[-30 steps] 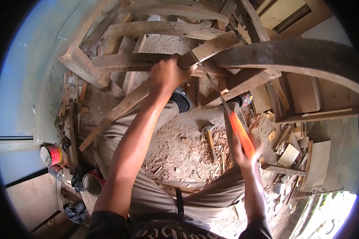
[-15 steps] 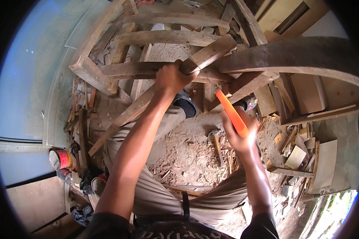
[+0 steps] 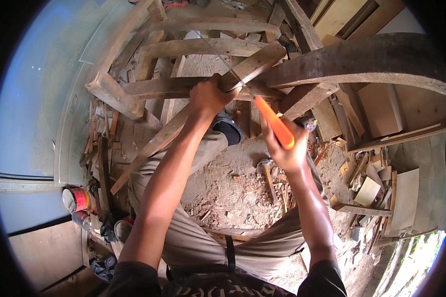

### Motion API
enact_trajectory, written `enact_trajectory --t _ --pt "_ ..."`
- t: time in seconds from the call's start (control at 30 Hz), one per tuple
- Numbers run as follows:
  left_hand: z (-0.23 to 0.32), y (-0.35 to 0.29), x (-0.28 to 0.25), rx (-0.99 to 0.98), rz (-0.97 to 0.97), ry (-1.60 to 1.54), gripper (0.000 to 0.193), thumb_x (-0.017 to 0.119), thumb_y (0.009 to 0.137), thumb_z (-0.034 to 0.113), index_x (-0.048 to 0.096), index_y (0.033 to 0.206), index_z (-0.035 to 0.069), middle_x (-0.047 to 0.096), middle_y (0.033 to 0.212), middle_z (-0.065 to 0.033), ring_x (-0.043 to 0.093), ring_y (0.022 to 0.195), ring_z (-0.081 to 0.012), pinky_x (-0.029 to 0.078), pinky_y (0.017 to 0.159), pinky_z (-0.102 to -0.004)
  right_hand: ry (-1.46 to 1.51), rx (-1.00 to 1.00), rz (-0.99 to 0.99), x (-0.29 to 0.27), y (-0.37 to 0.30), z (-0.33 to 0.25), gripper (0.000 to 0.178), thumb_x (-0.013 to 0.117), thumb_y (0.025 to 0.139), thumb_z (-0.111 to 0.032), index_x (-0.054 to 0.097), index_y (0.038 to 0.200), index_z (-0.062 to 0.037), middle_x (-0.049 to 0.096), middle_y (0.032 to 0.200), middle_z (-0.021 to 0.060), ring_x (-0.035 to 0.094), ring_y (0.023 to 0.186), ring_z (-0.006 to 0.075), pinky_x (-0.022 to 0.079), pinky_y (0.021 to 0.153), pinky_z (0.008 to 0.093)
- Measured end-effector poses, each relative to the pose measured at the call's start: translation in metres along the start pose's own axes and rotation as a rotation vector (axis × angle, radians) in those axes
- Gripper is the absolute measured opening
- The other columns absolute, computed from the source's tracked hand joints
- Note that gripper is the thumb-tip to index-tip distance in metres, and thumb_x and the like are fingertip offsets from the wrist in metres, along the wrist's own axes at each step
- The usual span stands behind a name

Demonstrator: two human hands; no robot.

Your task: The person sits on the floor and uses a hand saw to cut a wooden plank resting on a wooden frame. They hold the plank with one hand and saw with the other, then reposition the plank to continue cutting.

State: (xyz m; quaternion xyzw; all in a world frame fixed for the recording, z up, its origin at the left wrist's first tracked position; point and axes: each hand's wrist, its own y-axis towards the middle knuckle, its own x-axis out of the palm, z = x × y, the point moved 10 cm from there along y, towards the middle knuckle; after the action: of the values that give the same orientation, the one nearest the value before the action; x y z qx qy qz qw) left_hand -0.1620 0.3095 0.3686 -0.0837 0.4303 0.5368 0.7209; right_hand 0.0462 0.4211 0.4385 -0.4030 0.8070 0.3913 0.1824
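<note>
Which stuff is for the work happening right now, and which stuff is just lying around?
For the work:
orange-handled saw, in the right grip
plank, in the left grip
beam crossing under the plank, seemingly propping it

Just lying around, it seems:
hammer
can with a red label
pale wood offcut

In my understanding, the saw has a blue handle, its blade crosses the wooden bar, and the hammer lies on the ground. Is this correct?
Not entirely: in the head view, the saw's handle is orange. Its blade does cross the wooden bar, and the hammer lies on the ground.
</note>
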Motion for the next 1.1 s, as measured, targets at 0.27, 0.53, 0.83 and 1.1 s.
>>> enact_trajectory --t 0.27,0.53,0.83,1.1 --pt "-0.007 -0.014 -0.002 -0.025 0.106 0.088 0.044 0.078 0.073 0.047 0.07 0.09 0.007 0.072 0.079 -0.0197 0.072 0.075 -0.0381 0.058 0.068 -0.0486 -0.284 -0.153 -0.143 -0.068 -0.106 -0.009 0.017 0.065 0.091 -0.014 0.071 0.097 0.0005 0.067 0.071 0.0122 0.062 0.048 0.0211 0.046 0.045 0.0316" --pt "0.004 -0.005 -0.001 0.018 0.042 0.069 0.044 0.077 0.075 0.046 0.069 0.09 0.006 0.072 0.081 -0.02 0.071 0.079 -0.04 0.057 0.072 -0.0497 0.034 -0.014 -0.012 0.01 0.008 -0.004 0.025 0.073 0.091 -0.019 0.064 0.075 -0.0021 0.059 0.055 0.0086 0.059 0.044 0.0192 0.044 0.043 0.0322" --pt "-0.005 -0.014 -0.004 0.01 0.131 0.039 0.043 0.078 0.074 0.046 0.069 0.083 0.005 0.072 0.076 -0.02 0.071 0.071 -0.0391 0.058 0.064 -0.0468 -0.19 -0.027 -0.207 -0.072 -0.114 -0.007 0.026 0.064 0.091 -0.014 0.069 0.106 0.0066 0.068 0.099 0.0222 0.067 0.083 0.0331 0.053 0.072 0.0385" --pt "0.003 0.0 -0.004 -0.02 0.053 0.03 0.046 0.077 0.074 0.05 0.069 0.09 0.008 0.072 0.079 -0.0205 0.071 0.076 -0.0398 0.058 0.069 -0.0503 0.053 0.022 0.006 -0.005 0.011 -0.007 0.031 0.077 0.088 -0.024 0.061 0.072 -0.0028 0.058 0.054 0.0103 0.061 0.043 0.0223 0.048 0.044 0.035"
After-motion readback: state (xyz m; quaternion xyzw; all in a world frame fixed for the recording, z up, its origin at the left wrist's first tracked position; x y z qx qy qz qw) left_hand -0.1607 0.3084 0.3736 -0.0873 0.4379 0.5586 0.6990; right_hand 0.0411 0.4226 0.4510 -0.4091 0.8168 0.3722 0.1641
